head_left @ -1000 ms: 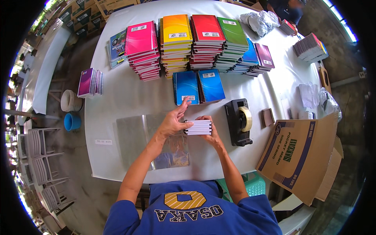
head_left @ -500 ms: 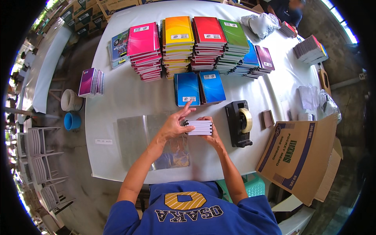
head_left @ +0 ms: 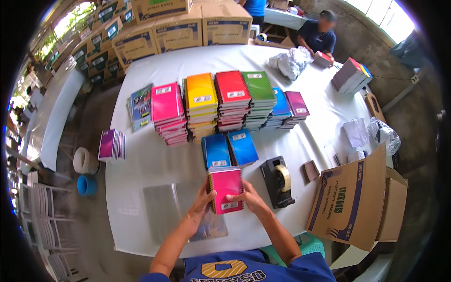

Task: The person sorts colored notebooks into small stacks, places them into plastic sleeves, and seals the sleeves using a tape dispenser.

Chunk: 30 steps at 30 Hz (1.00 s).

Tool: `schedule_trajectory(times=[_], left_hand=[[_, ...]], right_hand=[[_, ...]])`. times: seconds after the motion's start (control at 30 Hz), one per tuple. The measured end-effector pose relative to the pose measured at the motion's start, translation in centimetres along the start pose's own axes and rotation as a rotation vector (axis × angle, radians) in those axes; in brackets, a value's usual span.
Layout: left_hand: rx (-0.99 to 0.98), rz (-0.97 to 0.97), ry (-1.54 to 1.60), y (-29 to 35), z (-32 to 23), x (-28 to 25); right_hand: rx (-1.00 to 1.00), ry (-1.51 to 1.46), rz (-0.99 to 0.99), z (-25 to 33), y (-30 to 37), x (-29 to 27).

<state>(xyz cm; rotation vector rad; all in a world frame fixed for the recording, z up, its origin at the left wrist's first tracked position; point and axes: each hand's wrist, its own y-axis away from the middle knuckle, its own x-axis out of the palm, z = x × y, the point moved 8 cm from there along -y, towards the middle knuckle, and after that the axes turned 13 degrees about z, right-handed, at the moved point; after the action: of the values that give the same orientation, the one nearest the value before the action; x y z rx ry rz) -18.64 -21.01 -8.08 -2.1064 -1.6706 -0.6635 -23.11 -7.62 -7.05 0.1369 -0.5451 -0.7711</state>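
Observation:
A small stack of spiral notebooks with a pink cover on top (head_left: 226, 190) is held up between my two hands, over the near part of the table. My left hand (head_left: 204, 201) grips its left, coil-bound side, thumb on the cover. On the opposite side my right hand (head_left: 248, 197) closes round the edge, its thumb also lying on the cover. Just beyond stand two short piles of blue notebooks (head_left: 216, 150). Below and left of the stack lie clear plastic sheets (head_left: 164, 207), flat on the white table (head_left: 134, 188).
Tall piles of pink (head_left: 167, 104), yellow (head_left: 202, 91), red (head_left: 232, 88) and green notebooks (head_left: 258, 87) stand farther back. A black tape dispenser (head_left: 277, 183) is at the right, beside an open cardboard box (head_left: 343, 199). Purple notebooks (head_left: 112, 144) stand left. Another person (head_left: 319, 35) sits at the far right corner.
The held stack has turned from showing white page edges to showing its pink cover. Both hands now grip its sides. The view has tilted up, bringing more boxes into sight.

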Motion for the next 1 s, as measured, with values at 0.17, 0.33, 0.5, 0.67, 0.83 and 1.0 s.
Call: schedule_trajectory(times=[0.17,0.33,0.5,0.67,0.83,1.0], left_hand=[[-0.190,-0.079,0.143,-1.1,-2.7,1.7],[-0.065,-0.155,0.280,-3.3,-7.1,2.8],[-0.060,-0.128,0.218,-7.0,-7.3,1.4],[-0.056,-0.150,0.265,-7.6,-6.2,-0.8],[-0.015,-0.079,0.299,-7.6,-6.1,-1.3],[-0.030,-0.042,0.333,-8.2,-5.5,-0.6]], right_hand=[[0.123,0.749,0.039,7.0,-0.6,1.7],[-0.626,1.372,-0.344,22.0,-1.9,1.3],[-0.872,1.856,-0.440,24.4,-9.0,1.0],[-0.807,1.925,-0.295,24.5,-11.6,0.5],[-0.766,1.885,-0.199,25.6,-10.9,1.6],[-0.832,1.892,-0.179,25.7,-10.7,0.7]])
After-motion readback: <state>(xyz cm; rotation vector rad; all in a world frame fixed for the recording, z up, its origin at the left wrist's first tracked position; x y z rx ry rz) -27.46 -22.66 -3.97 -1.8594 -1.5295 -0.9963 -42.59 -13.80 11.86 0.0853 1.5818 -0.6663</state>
